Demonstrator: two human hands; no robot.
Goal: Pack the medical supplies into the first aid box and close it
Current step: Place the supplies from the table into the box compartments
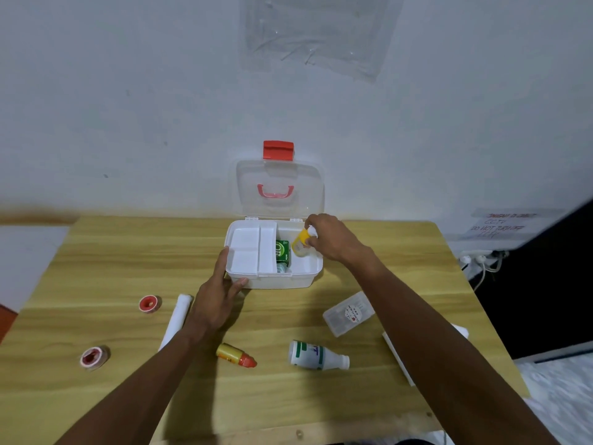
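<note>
Against a plain pale wall stands a wooden table point(96, 268) carrying the first aid box point(301, 279), its clear lid point(308, 184) swung upright with the red latch point(278, 150) at the top. A white inner tray point(247, 248) covers the left part of the box; beside it in the open compartment sits a green carton point(283, 250), long axis running front to back. The right hand point(330, 237) has its fingers closed around a small yellow bottle point(301, 244), held over the right compartment, tilted with its white cap up toward the back right and its base down toward the front left. The left hand point(221, 290) lies spread against the box's front left corner, thumb on the front wall, fingers along the left side. On the table near the person lie a red-capped yellow bottle point(236, 355), cap pointing right, and a white bottle point(316, 355) on its side, neck pointing right. A white gauze roll point(178, 316) lies with its long axis near to far, left of the left forearm. Two red tape rolls point(150, 304) rest further left, and a clear plastic case point(348, 313) lies to the right.
</note>
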